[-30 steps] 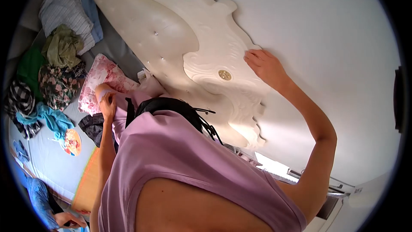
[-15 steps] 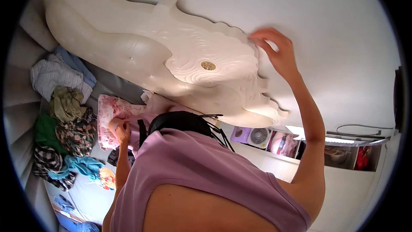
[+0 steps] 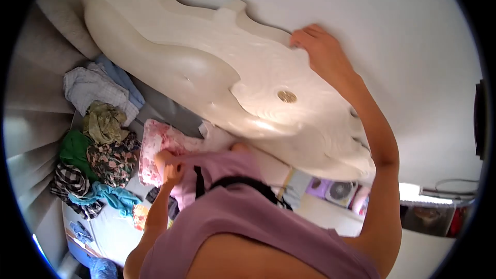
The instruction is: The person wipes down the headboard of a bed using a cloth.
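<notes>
A cream carved headboard [image 3: 206, 67] with a round gold emblem [image 3: 287, 96] slants across the upper view. My right hand [image 3: 318, 46] is closed on its top edge, fingers bent over the rim. Lower left, my left hand [image 3: 173, 171] is beside my bent knee, its fingers curled together; anything between them is too small to tell. Just behind that hand lies a pink and white floral pillow [image 3: 155, 142]. A black strap [image 3: 248, 183] crosses my mauve clothing at the waist.
Heaped clothes, among them a striped shirt [image 3: 93, 88], a green garment [image 3: 75, 150] and a turquoise cloth [image 3: 116, 196], lie at the left by a grey curtain [image 3: 31, 88]. A small fan [image 3: 341, 191] and a shelf box [image 3: 426, 219] stand at the lower right.
My right hand has gone from hovering near the headboard's edge to resting on it with fingers curled. The view has shifted, so headboard and clothes appear further right.
</notes>
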`<state>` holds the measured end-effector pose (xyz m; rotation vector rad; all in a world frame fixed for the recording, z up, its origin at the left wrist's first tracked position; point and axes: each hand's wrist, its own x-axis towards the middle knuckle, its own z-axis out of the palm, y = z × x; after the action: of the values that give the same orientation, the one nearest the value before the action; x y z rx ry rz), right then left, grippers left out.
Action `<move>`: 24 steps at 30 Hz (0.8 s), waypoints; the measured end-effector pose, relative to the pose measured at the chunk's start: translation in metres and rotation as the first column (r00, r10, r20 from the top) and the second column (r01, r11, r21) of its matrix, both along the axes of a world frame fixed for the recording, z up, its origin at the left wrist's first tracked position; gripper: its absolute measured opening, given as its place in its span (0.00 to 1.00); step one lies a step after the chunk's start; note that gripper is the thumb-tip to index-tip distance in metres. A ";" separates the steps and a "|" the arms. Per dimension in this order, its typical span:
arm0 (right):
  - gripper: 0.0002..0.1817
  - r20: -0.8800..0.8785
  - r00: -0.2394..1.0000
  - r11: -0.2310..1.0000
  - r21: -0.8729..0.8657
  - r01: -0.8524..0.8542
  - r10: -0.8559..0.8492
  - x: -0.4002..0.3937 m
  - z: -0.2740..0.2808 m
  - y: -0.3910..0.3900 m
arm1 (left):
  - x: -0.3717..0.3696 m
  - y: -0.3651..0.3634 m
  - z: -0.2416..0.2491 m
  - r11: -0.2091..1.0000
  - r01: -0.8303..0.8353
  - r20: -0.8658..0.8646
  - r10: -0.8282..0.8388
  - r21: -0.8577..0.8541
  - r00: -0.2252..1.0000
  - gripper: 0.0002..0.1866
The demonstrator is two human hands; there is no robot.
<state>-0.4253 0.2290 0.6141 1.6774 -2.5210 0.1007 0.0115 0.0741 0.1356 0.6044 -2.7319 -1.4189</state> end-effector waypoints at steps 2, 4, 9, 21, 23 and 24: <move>0.12 -0.073 0.993 0.992 -0.083 -0.093 0.087 -0.006 -0.011 -0.013 | -0.021 -0.009 0.011 0.956 0.199 0.101 -0.180 -0.218 0.978 0.09; 0.13 0.052 0.996 0.989 -0.138 -0.059 0.067 0.015 -0.007 -0.005 | -0.030 -0.003 0.001 0.987 0.115 0.197 -0.091 -0.116 0.976 0.10; 0.08 0.069 0.996 0.944 -0.328 -0.035 0.061 0.043 -0.039 -0.034 | -0.089 0.057 -0.072 0.998 -0.014 0.114 0.008 0.057 0.993 0.10; 0.07 -0.631 0.775 0.984 -0.110 -0.141 0.041 0.029 -0.123 -0.128 | -0.120 0.078 -0.108 0.991 0.036 -0.255 -0.002 0.131 0.967 0.07; 0.08 -0.604 0.793 0.987 -0.158 -0.024 -0.077 0.036 -0.124 -0.113 | -0.122 0.080 -0.112 0.989 0.040 -0.226 -0.007 0.142 0.974 0.06; 0.08 -0.600 0.796 0.989 -0.149 -0.010 -0.083 0.038 -0.126 -0.104 | -0.123 0.081 -0.111 0.989 0.016 -0.200 0.013 0.144 0.980 0.06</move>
<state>-0.3874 0.1250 0.4877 1.3228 -2.0005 -0.2214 -0.1118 0.1548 0.0244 0.4353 -2.4921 -1.5935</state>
